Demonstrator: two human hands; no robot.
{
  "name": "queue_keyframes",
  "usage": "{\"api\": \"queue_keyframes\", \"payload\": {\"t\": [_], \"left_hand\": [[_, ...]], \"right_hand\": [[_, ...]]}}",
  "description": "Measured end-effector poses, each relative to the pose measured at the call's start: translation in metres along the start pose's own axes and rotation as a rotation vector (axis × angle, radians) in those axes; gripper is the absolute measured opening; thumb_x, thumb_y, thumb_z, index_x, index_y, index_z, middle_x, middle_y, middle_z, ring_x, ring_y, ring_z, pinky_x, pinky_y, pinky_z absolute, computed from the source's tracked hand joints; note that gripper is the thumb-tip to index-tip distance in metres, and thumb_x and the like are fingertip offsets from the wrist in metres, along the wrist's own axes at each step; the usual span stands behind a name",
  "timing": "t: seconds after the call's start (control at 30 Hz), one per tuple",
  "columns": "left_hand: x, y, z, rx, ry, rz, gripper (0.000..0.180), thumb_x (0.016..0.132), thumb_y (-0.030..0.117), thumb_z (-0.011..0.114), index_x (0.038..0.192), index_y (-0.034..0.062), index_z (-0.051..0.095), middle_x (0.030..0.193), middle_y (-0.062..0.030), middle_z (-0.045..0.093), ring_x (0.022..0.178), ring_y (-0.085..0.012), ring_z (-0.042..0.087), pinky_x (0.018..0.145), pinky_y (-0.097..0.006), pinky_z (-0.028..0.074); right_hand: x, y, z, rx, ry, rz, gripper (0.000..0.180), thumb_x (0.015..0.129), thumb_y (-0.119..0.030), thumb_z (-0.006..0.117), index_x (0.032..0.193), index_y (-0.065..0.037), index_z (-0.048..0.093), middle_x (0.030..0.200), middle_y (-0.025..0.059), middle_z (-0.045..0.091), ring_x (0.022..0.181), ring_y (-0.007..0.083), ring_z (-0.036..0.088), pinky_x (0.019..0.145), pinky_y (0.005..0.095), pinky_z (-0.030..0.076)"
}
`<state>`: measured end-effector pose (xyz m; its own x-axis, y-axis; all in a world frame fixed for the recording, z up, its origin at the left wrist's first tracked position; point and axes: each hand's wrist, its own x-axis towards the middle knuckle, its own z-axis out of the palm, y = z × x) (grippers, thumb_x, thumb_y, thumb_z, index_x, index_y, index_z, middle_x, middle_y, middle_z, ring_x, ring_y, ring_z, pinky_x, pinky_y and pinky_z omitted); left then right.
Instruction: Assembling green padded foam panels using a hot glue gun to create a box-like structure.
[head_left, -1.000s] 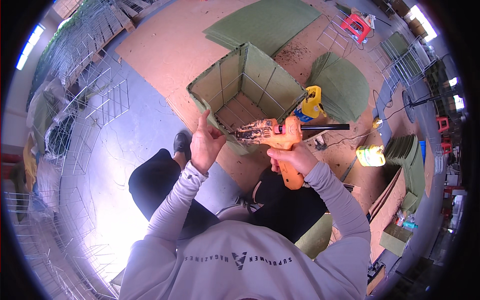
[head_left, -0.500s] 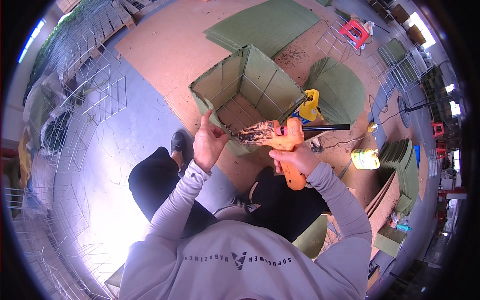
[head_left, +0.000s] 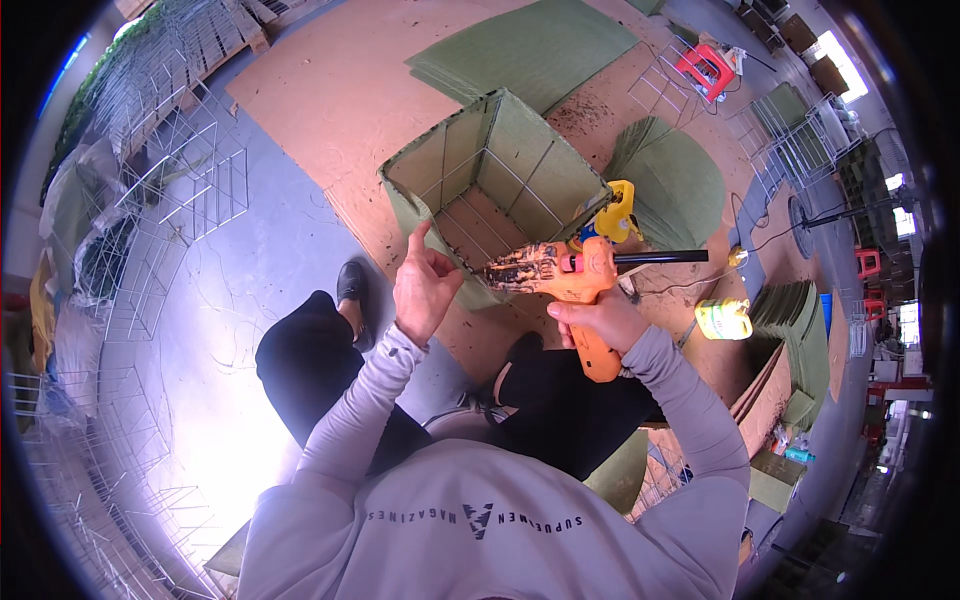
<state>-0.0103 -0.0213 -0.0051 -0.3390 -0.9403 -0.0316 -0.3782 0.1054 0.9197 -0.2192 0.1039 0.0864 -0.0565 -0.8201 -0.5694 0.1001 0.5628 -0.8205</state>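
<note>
In front of me stands a square wire-framed box (head_left: 535,165) lined with green sheets, its open top facing me. My left hand (head_left: 425,292) is at its near left edge, index finger stretched along the green wall and the thumb and other fingers bent in on the rim. An orange hot glue gun (head_left: 590,330), its front smeared with dark residue, is in my right hand (head_left: 612,322), fingers wrapped round the handle. A black glue stick (head_left: 665,257) sticks out of its back. The gun's nozzle points left at the near rim, close to my left hand; the tip's exact contact is hard to see.
Beyond the box lies a stack of green sheets (head_left: 525,55); rounded green sheets (head_left: 670,185) lie right of it. A yellow jug (head_left: 619,212) and a yellow bottle (head_left: 723,319) stand at right. Wire frames (head_left: 205,195) stand left. A cord (head_left: 690,284) trails rightward over the cardboard (head_left: 310,110).
The glue gun and my right hand have shifted slightly to the right. My left hand has moved a little right and down along the box edge, keeping its pose.
</note>
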Motion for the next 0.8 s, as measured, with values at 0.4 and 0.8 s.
{"api": "queue_keyframes", "payload": {"t": [0.4, 0.8], "left_hand": [[-0.005, -0.004, 0.002, -0.059, 0.025, 0.032, 0.073, 0.066, -0.002, 0.062, 0.134, -0.0030, 0.034, 0.066, -0.0059, 0.060, 0.059, -0.0125, 0.058, 0.058, -0.025, 0.048], [-0.006, -0.006, 0.005, -0.062, 0.006, -0.018, 0.076, 0.066, 0.006, 0.062, 0.135, -0.0008, 0.032, 0.072, -0.0086, 0.065, 0.065, -0.0209, 0.063, 0.063, -0.032, 0.049]], "right_hand": [[-0.005, -0.006, 0.005, -0.029, 0.000, 0.006, 0.026, 0.079, -0.010, 0.069, 0.099, -0.002, 0.054, 0.066, 0.0050, 0.057, 0.051, 0.0144, 0.057, 0.049, 0.0280, 0.049], [-0.012, -0.016, -0.007, 0.058, -0.039, 0.091, 0.034, 0.082, -0.014, 0.069, 0.109, -0.004, 0.050, 0.080, 0.0063, 0.060, 0.068, 0.0182, 0.064, 0.064, 0.0320, 0.056]]}}
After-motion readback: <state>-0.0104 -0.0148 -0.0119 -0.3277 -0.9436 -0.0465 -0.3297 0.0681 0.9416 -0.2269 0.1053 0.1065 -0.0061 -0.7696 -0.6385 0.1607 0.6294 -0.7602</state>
